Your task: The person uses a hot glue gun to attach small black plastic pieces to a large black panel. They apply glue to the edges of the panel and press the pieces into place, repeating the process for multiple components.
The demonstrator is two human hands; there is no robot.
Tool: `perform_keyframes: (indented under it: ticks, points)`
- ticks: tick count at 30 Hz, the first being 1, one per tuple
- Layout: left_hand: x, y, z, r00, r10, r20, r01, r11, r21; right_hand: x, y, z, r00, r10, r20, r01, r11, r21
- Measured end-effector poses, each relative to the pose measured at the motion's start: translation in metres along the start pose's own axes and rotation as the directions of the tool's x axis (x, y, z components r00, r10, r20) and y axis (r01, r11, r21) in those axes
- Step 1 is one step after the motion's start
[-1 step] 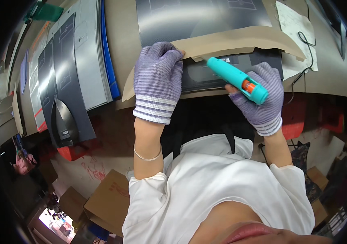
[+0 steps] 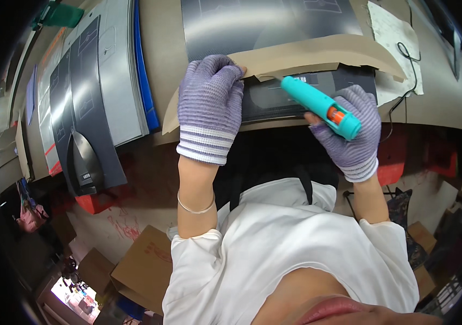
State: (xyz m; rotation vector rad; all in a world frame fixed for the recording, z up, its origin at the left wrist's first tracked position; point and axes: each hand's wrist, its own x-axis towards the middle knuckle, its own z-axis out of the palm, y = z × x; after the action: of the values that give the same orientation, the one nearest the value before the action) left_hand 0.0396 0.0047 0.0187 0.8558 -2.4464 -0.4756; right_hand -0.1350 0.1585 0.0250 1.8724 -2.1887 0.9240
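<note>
Presently, the left hand (image 2: 209, 105) lies spread flat, pinning a brown paper sheet (image 2: 317, 54) over a dark printed panel (image 2: 274, 97) at the counter (image 2: 163, 49) edge; the right hand (image 2: 353, 132) is clenched round a teal glue tool (image 2: 320, 105), tip at the paper's edge — judged mid-application; steady pressure needed next; no containers visible.

Flat dark grey printed sheet (image 2: 290, 95) at the desk's near edge, partly under a curved brown card strip (image 2: 317, 54). Stack of grey and dark printed package sheets (image 2: 95, 92) at left, edged in blue. White paper note (image 2: 391, 32) at upper right (creased). Brown cardboard boxes (image 2: 139, 265) on the floor, lower left.
</note>
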Motion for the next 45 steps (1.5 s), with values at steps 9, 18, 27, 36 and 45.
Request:
perform_keyframes:
  ticks: [9,18,27,36,45]
  points:
    - [0.003,-0.005,-0.001,0.999,-0.016,0.044,0.018,0.998,-0.06,-0.008,0.009,-0.009,0.989,0.086,-0.117,-0.069,0.988,0.136]
    - [0.004,-0.005,-0.001,0.999,-0.028,0.045,0.031,0.998,-0.061,-0.017,0.019,-0.016,0.977,0.157,-0.143,-0.15,0.987,0.058]
    - [0.005,-0.008,-0.003,0.997,-0.028,0.07,0.033,0.997,-0.068,-0.012,0.012,-0.016,0.986,0.115,-0.12,-0.112,0.993,0.033]
    - [0.006,-0.006,-0.002,0.997,-0.064,0.052,0.07,0.988,-0.136,-0.03,0.036,-0.029,0.9,0.398,-0.177,-0.367,0.912,0.186]
    - [0.006,-0.008,-0.003,0.996,-0.062,0.063,0.072,0.983,-0.172,-0.022,0.029,-0.026,0.962,0.228,-0.147,-0.222,0.973,0.059]
